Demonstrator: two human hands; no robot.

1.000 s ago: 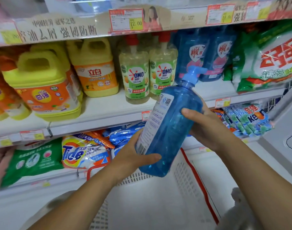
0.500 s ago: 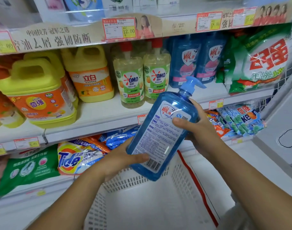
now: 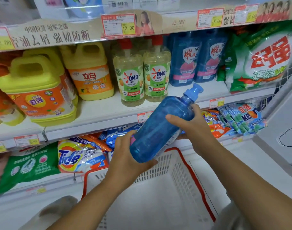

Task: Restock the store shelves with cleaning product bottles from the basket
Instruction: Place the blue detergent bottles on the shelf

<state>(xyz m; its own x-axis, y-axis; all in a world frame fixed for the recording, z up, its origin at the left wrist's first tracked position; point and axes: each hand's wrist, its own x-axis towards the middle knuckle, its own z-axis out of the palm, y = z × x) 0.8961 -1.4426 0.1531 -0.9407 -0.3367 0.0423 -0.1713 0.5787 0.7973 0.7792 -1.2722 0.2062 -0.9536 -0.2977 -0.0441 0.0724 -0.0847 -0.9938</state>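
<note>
Your left hand (image 3: 127, 156) cups the base of the blue pump bottle (image 3: 160, 128), thumb curled under its bottom edge. Your right hand (image 3: 194, 128) grips its shoulder just below the pump head, thumb across the top. Held between them, the bottle tilts with its pump up toward the shelf (image 3: 100, 112), above the white, red-rimmed basket (image 3: 175, 165), whose bare floor shows. Two matching blue bottles (image 3: 185, 60) stand on that shelf.

Glossy translucent blue plastic bottle (image 3: 160, 128); matt white perforated plastic basket (image 3: 178, 165); shiny film detergent bags (image 3: 80, 156).
</note>
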